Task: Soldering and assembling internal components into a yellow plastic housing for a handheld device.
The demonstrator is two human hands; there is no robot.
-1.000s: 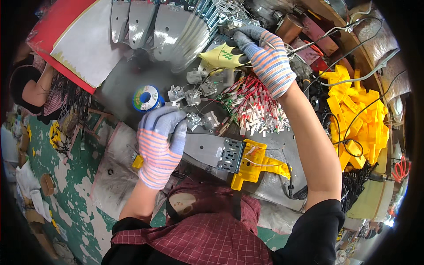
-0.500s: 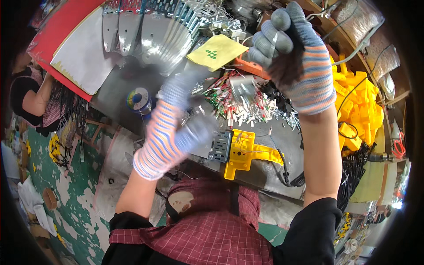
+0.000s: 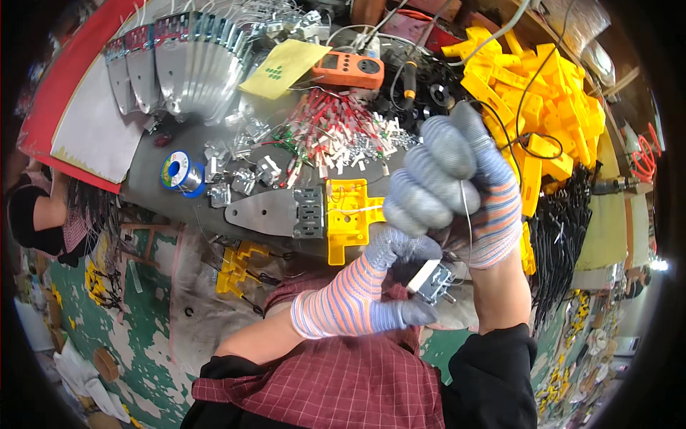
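My left hand, in a striped glove with grey fingertips, reaches in over my lap with thumb and fingers spread. Close to its fingertips is a small metal part with a white block; no firm grip on it shows. Above it, my right hand is closed, its grey-tipped fingers curled in. A thin white wire hangs down from those fingers. Beside the hands lies a yellow plastic housing, with a wire across it. A flat grey metal blade with a slotted end adjoins the housing on its left.
Behind lie red wires with white connectors, an orange meter and a yellow paper. Metal blades and a solder spool are at left. Yellow housings and black cables crowd the right.
My left hand has moved right and down, beside the small metal part. The right hand has come down nearer the yellow housing. The view has shifted, showing more of the blade.
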